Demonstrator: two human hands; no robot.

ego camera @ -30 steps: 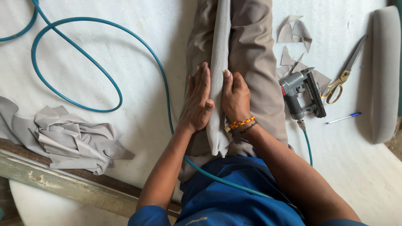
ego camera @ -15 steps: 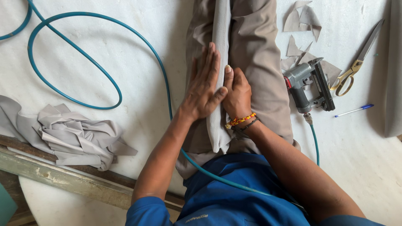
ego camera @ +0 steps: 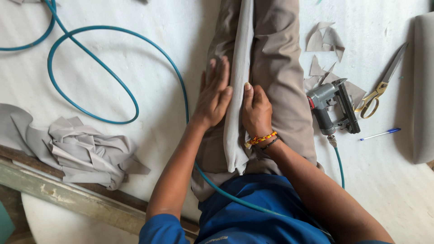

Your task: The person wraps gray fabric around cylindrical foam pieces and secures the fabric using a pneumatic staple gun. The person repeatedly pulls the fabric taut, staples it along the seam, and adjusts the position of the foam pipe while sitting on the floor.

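White table (ego camera: 135,54) under everything, with 1 long beige cushion (ego camera: 280,68) down the middle. 1 pale grey strip (ego camera: 238,90) along the cushion, upright fold, between both hands. 1 crumpled grey cloth (ego camera: 86,151) at left, near 1 wooden beam (ego camera: 68,199). 1 teal hose (ego camera: 113,68) looped across the table. 1 grey pad (ego camera: 424,86) at the right edge.

Left hand (ego camera: 214,97): open flat, fingers straight and together, pressed on the cushion, touching the strip's left side. Right hand (ego camera: 257,110): half curled, thumb against the strip, resting on the cushion; orange bracelet (ego camera: 261,139) at the wrist.

1 stapler (ego camera: 332,108) just right of the cushion. 1 scissors (ego camera: 382,86), 1 blue pen (ego camera: 380,133), several grey scraps (ego camera: 323,40) nearby.
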